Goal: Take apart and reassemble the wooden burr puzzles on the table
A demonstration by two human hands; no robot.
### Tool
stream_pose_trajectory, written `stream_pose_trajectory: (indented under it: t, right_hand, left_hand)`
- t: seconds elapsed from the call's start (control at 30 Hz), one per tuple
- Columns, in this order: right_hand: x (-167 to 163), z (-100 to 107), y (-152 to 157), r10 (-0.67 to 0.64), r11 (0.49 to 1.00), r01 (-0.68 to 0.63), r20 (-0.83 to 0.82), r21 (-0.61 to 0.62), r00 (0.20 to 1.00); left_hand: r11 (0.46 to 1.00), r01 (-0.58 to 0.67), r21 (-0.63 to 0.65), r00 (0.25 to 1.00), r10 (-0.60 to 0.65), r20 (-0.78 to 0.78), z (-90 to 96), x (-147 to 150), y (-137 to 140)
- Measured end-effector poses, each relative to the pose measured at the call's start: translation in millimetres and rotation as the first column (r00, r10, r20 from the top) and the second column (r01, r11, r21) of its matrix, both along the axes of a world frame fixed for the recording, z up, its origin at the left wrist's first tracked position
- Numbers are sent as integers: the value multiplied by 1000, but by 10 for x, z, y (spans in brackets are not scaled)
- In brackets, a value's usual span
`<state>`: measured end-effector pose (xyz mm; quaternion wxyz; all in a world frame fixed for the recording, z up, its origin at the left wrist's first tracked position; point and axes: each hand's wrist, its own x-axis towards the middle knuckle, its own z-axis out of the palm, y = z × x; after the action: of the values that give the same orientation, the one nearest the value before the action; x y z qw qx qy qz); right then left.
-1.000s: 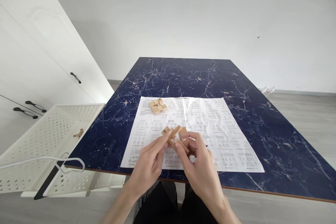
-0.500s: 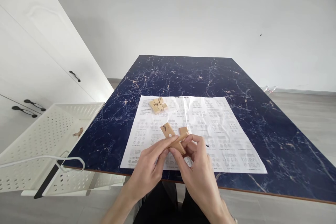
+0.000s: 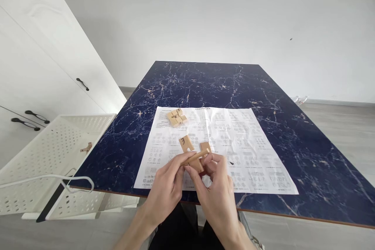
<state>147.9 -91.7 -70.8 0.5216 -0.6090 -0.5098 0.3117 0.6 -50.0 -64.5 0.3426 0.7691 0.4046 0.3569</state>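
Observation:
Between my two hands are interlocking wooden puzzle pieces (image 3: 195,164), held above a printed sheet (image 3: 249,156). My left hand (image 3: 166,177) has its fingers closed on a narrow wooden bar that crosses over a wider piece. With thumb and bent fingers, my right hand (image 3: 215,175) grips the wider piece from the right. Just beyond my fingertips, a wooden piece marked with a dark figure (image 3: 185,141) points up and left. Another wooden piece (image 3: 205,147) shows to its right. How these parts join is partly hidden by my fingers.
An assembled cluster of small wooden blocks (image 3: 176,118) sits on the sheet's upper left. The dark blue marbled table (image 3: 211,82) carries the sheet. Left of it stands a white perforated basket (image 3: 38,156) with a small brown wooden piece (image 3: 86,147) inside, beside a white cabinet (image 3: 52,47).
The narrow bar has turned flatter and lower across the wider piece. My right hand has shifted slightly, and the view has moved a little.

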Motion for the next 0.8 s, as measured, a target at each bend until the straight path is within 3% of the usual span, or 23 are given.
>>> stream_pose_trajectory:
  t: [0.17,0.3,0.43,0.57,0.8]
  right_hand:
    - [-86,-27,47,-12,998,14,-29,62,1000]
    - [-2,-1,37,56,998,-55,-12,42,998]
    - [290,39,17,38,998,-46,199,39,979]
    - [556,-15,55,-42,999,41,475,12,879]
    - [581,-106,119,21,1000,-25,636,-3,771]
  left_hand:
    - [1000,-29,6,1000,29,6,-24,-17,5]
    - [998,-40,46,999,40,15,-24,-6,9]
    - [983,-180,21,983,179,40,-20,-7,16]
    - [970,-224,-95,972,230,50,-7,-20,23]
    - [964,-226,-141,966,240,92,12,-21,32]
